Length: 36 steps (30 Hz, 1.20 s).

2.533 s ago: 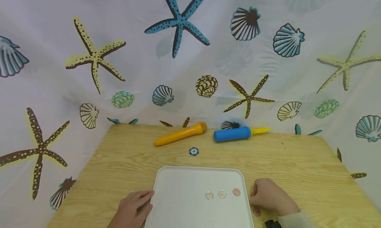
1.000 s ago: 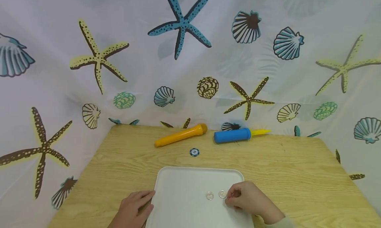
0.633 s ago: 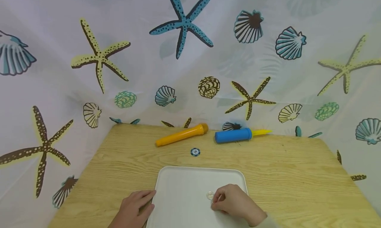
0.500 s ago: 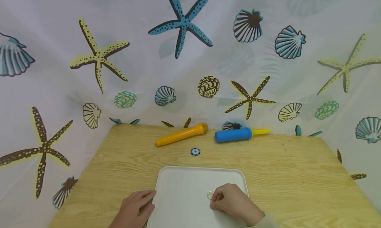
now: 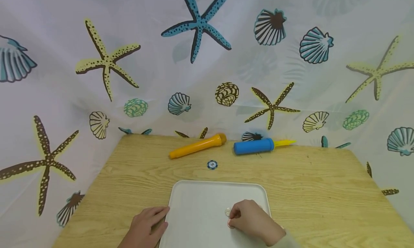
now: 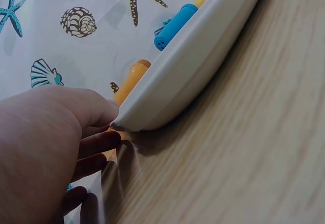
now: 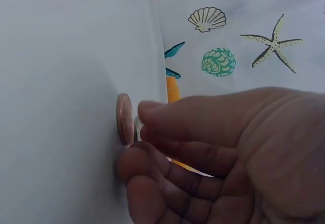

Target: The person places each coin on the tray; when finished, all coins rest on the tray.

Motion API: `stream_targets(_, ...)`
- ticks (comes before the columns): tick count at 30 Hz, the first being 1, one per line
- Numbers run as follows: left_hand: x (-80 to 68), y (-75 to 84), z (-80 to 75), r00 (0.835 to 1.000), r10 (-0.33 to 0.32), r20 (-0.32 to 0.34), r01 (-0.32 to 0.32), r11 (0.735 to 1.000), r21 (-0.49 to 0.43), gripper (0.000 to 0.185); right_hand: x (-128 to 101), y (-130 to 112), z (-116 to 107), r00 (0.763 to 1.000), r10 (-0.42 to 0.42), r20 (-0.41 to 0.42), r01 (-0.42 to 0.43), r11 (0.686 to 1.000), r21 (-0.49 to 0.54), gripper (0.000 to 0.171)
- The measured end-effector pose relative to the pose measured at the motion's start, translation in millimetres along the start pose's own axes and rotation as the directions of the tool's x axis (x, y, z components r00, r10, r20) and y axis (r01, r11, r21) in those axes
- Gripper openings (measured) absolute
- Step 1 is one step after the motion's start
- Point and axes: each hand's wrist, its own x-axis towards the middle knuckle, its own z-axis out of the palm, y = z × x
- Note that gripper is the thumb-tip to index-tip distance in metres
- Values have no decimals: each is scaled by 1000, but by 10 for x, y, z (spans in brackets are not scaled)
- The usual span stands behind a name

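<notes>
My left hand (image 5: pixel 145 226) rests at the left rim of a white tray (image 5: pixel 197 201), thumb and fingers at its edge. Over the right part of the tray is my right hand (image 5: pixel 253 219), fingers loosely curled. In the right wrist view a copper coin (image 7: pixel 125 120) lies on the tray right by the fingertips, with a narrow gap to the thumb. A silver coin (image 5: pixel 228 212) sits just beyond these fingers in the head view. Behind the hand, a sliver of another copper coin (image 5: pixel 260 206) shows; the second silver coin is hidden.
Past the tray on the wooden table (image 5: pixel 139 169) lies a blue and white poker chip (image 5: pixel 212 165). An orange baton-like tube (image 5: pixel 197 146) and a blue pump (image 5: pixel 253 146) with a yellow nozzle lie at the back, before a patterned curtain (image 5: pixel 148 68).
My right hand has come from beside the tray leftward over its coins, covering one silver coin. A copper coin now shows by the thumb. The left hand stays at the rim.
</notes>
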Motion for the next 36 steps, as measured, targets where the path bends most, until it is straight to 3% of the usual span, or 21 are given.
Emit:
stream_targets(4,11,-10,5,1000,8,-3,-8,1000,11,40,-57,87,-150,996,57,-66,-57,998,1,13)
stream_targets(9,20,-12,-11,999,28,-25,-27,999,34,39,-187,281,-390,967,189,-171,-183,982,47,11)
stream_targets(15,18,-14,-13,997,52,-54,-50,998,38,38,-376,569,-572,941,281,-188,-271,959,78,12)
stream_targets(23,14,7,-29,1000,9,-21,-9,1000,10,39,-618,897,-638,974,207,-90,-197,974,108,22)
stream_targets(29,6,11,-8,1000,12,-26,-12,1000,15,38,-725,959,-648,970,243,-16,-240,966,92,31)
stream_targets(36,-3,5,34,999,14,-31,-14,1000,21,38,-772,970,-629,956,286,57,-291,951,102,27)
